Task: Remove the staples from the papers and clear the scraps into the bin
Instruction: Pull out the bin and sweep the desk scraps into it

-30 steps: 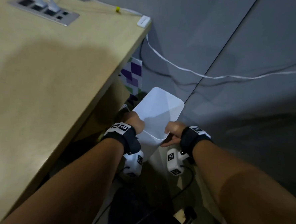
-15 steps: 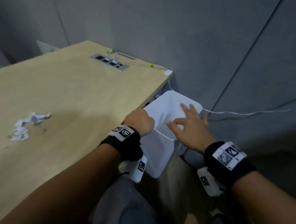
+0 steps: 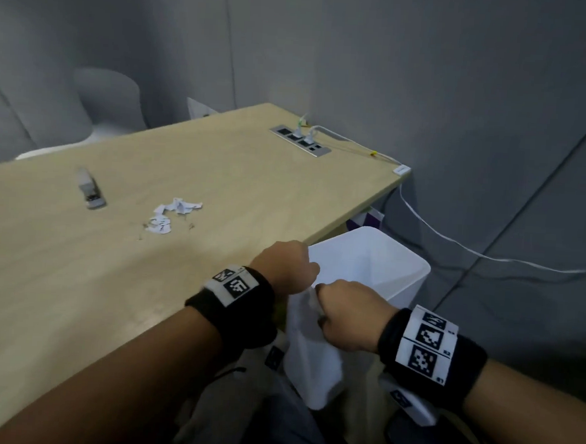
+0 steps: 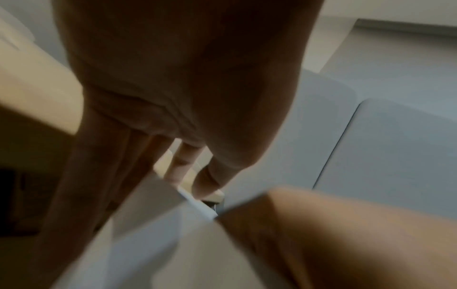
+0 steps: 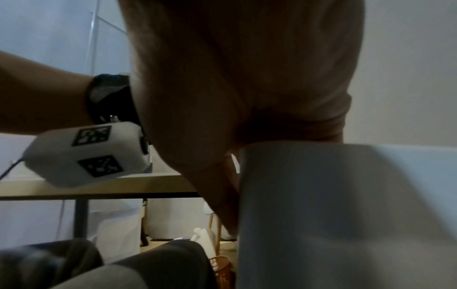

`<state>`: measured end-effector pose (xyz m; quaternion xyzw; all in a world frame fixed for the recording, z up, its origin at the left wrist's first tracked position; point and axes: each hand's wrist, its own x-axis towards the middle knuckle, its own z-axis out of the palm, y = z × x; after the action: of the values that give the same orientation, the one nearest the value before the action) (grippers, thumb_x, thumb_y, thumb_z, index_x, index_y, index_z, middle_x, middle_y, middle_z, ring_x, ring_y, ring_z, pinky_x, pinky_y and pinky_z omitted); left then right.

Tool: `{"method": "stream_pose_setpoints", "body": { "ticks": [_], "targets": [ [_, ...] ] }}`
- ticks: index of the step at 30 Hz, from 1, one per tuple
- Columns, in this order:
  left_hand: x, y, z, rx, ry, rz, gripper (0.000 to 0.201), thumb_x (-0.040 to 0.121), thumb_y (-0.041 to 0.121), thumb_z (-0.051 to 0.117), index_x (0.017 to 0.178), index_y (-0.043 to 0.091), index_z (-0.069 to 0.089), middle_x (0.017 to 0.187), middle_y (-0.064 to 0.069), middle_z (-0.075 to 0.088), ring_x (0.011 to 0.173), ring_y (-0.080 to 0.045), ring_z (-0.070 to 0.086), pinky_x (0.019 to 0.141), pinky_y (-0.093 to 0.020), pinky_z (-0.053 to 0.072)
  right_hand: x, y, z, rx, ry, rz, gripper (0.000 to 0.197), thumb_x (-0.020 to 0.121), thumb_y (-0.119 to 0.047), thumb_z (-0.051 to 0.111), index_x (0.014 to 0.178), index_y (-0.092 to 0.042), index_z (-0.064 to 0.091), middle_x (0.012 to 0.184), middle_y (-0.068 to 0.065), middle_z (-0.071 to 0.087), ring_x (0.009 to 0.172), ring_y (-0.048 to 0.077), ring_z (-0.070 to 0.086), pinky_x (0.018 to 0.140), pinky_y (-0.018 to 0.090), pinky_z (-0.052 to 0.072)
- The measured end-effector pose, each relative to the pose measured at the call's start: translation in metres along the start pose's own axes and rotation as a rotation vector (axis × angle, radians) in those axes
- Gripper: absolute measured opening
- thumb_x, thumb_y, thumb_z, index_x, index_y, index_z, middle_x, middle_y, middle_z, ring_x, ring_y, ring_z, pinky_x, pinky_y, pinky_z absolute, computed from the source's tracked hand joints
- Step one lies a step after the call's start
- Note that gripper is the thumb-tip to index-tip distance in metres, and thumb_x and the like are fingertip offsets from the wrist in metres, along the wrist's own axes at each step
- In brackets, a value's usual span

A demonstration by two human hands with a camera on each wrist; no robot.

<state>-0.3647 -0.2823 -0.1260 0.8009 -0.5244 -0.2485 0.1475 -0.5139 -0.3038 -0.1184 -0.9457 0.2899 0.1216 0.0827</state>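
A white plastic bin [image 3: 374,271] hangs tilted beside the right edge of the wooden table [image 3: 75,277], raised to the tabletop's level. My left hand [image 3: 283,266] grips its near-left rim by the table edge. My right hand [image 3: 344,314] grips the near rim, fingers curled over it; the bin wall [image 5: 346,215] fills the right wrist view. In the left wrist view my fingers [image 4: 183,164] lie against the bin's rim [image 4: 197,205]. White paper scraps [image 3: 172,214] and several loose staples lie on the table's middle.
A grey stapler [image 3: 89,188] lies left of the scraps. A socket strip [image 3: 300,140] with plugged cables sits at the table's far right. A white cable [image 3: 455,242] trails down the grey wall panels. A grey chair [image 3: 96,107] stands behind the table.
The bin has come up from the floor to the table's edge. My right hand went from open over the bin to gripping its near rim. The head view swung left onto the tabletop.
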Motion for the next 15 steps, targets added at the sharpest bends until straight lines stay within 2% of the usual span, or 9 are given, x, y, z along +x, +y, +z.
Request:
{"method": "stream_pose_setpoints", "body": {
  "ticks": [3,4,7,9,10,12,13,15],
  "targets": [
    [-0.018,-0.018,-0.019,-0.046,-0.034,0.001,0.029,0.089,0.025,0.054,0.101,0.006,0.072,0.109,-0.007,0.072,0.104,-0.029,0.066,0.087,-0.039,0.053,-0.004,-0.017,0.004,0.013,0.005,-0.01,0.008,0.086,-0.009,0.056,0.093,-0.006,0.059,0.092,0.014,0.064,0.069,0.026,0.05,0.062,0.033,0.048],
    [-0.024,-0.024,-0.025,-0.063,-0.007,0.002,0.027,0.089,0.025,0.055,0.098,0.008,0.074,0.106,-0.004,0.073,0.101,-0.026,0.067,0.086,-0.037,0.054,-0.007,-0.022,0.007,0.008,0.008,-0.017,0.008,0.087,-0.008,0.056,0.094,-0.006,0.059,0.092,0.013,0.065,0.068,0.026,0.051,0.062,0.034,0.048],
    [-0.039,-0.033,-0.042,-0.086,0.099,0.01,0.022,0.089,0.024,0.057,0.09,0.015,0.077,0.084,0.005,0.072,0.077,-0.017,0.066,0.071,-0.029,0.054,-0.011,-0.035,0.01,-0.036,0.013,-0.056,0.008,0.091,-0.009,0.054,0.097,-0.007,0.059,0.094,0.014,0.066,0.07,0.026,0.053,0.061,0.032,0.043],
    [-0.046,-0.039,-0.054,-0.121,0.11,0.015,0.022,0.089,0.02,0.057,0.088,0.011,0.078,0.073,0.005,0.071,0.064,-0.019,0.068,0.061,-0.03,0.059,-0.011,-0.04,0.011,-0.051,0.006,-0.076,0.01,0.093,-0.01,0.054,0.101,-0.007,0.058,0.1,0.014,0.066,0.081,0.029,0.061,0.064,0.03,0.039],
    [-0.048,-0.044,-0.062,-0.178,0.119,0.0,0.022,0.089,0.018,0.057,0.087,0.009,0.077,0.073,0.0,0.074,0.063,-0.024,0.071,0.056,-0.033,0.061,-0.01,-0.043,0.011,-0.061,-0.002,-0.085,0.011,0.093,-0.01,0.055,0.103,-0.007,0.058,0.102,0.014,0.066,0.086,0.03,0.064,0.065,0.03,0.038],
    [-0.049,-0.057,-0.081,-0.243,0.172,-0.05,0.022,0.088,0.019,0.056,0.085,0.008,0.075,0.074,-0.009,0.076,0.063,-0.028,0.073,0.05,-0.033,0.058,-0.009,-0.046,0.011,-0.068,-0.019,-0.091,0.012,0.094,-0.011,0.056,0.105,-0.008,0.058,0.104,0.013,0.066,0.086,0.027,0.063,0.065,0.029,0.038],
    [-0.045,-0.067,-0.091,-0.215,0.216,-0.075,0.024,0.089,0.021,0.055,0.084,0.008,0.075,0.075,-0.01,0.076,0.065,-0.029,0.072,0.052,-0.034,0.058,-0.009,-0.047,0.011,-0.067,-0.026,-0.092,0.012,0.094,-0.011,0.056,0.105,-0.008,0.058,0.104,0.013,0.066,0.085,0.027,0.062,0.066,0.029,0.039],
    [-0.031,-0.091,-0.109,-0.07,0.323,-0.121,0.025,0.09,0.028,0.055,0.089,0.011,0.074,0.086,-0.01,0.076,0.079,-0.032,0.07,0.068,-0.041,0.058,-0.01,-0.049,0.011,-0.071,-0.04,-0.104,0.011,0.093,-0.009,0.055,0.103,-0.007,0.058,0.103,0.013,0.065,0.084,0.029,0.062,0.064,0.029,0.04]
  ]
}}
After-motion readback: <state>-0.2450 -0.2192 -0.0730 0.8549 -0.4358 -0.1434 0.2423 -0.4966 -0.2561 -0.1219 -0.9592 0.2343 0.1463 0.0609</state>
